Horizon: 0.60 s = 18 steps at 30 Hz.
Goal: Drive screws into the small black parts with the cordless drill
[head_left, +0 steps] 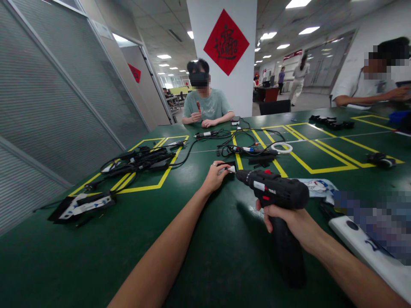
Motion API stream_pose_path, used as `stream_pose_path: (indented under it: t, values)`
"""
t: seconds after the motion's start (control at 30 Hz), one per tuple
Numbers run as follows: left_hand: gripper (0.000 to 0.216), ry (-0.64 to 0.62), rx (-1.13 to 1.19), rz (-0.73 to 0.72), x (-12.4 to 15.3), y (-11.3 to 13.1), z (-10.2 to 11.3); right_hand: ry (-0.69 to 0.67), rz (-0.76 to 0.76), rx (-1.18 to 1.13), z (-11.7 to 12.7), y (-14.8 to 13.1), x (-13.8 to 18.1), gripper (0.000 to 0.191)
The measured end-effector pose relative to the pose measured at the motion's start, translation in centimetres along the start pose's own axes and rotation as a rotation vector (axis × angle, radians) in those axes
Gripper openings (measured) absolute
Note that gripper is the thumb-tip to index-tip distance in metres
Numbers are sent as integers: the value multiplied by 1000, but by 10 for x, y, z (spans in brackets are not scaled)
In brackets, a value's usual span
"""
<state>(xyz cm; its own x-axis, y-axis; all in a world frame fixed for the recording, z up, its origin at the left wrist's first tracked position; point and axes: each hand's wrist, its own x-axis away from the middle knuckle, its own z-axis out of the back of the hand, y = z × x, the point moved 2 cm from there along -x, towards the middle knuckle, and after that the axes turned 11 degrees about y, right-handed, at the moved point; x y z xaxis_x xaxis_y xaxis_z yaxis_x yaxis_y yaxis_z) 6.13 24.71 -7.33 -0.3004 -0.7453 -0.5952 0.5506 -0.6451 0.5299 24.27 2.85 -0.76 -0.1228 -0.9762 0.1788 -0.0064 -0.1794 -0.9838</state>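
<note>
My right hand [282,216] is wrapped round the grip of a black cordless drill [276,188] with red buttons. The drill lies level above the table and its chuck points left, toward my other hand. My left hand [215,177], a ring on one finger, is closed on a small white piece [229,169] right in front of the drill's tip. Under and behind that piece shows a small black part [231,164]. Whether the bit touches the white piece, I cannot tell.
The green table [135,252] carries yellow tape outlines. Tangled black cables and tools [141,160] lie left; corded screwdrivers [247,149] and a white ring [281,148] lie ahead. A white power bank-like device [359,239] is at right. A person [207,102] sits opposite, holding an orange-red tool.
</note>
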Motion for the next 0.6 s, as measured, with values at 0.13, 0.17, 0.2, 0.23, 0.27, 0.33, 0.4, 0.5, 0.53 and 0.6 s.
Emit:
stream_pose_path:
  t: [0.13,0.17,0.2,0.23,0.27,0.33,0.4,0.5,0.53,0.6]
  values:
    - [25,-7,23,1,-2,0,1,1,18,-10,-1,1,-8,18]
    - [25,-9,25,3,-2,0,1,-2,17,-9,-1,1,-10,18]
    - [25,-10,26,5,-2,0,1,-3,14,-8,-2,2,-12,18]
    - [26,-10,28,6,-2,-1,1,-7,8,-10,-3,2,-13,17]
    - [26,-11,30,7,-2,-1,1,-9,1,-15,-4,1,-14,17]
    - [27,-12,35,7,-2,-2,1,-9,-13,-30,-6,0,-15,16]
    - [27,-13,39,8,-1,-2,1,-4,-26,-41,-8,-2,-15,15]
    - [26,-13,45,14,-2,-1,1,6,-35,-41,-9,-4,-16,15]
    - [26,-13,47,16,-2,-1,1,10,-36,-38,-10,-4,-16,15]
    - [26,-11,50,18,-2,0,1,18,-38,-34,-10,-4,-16,14]
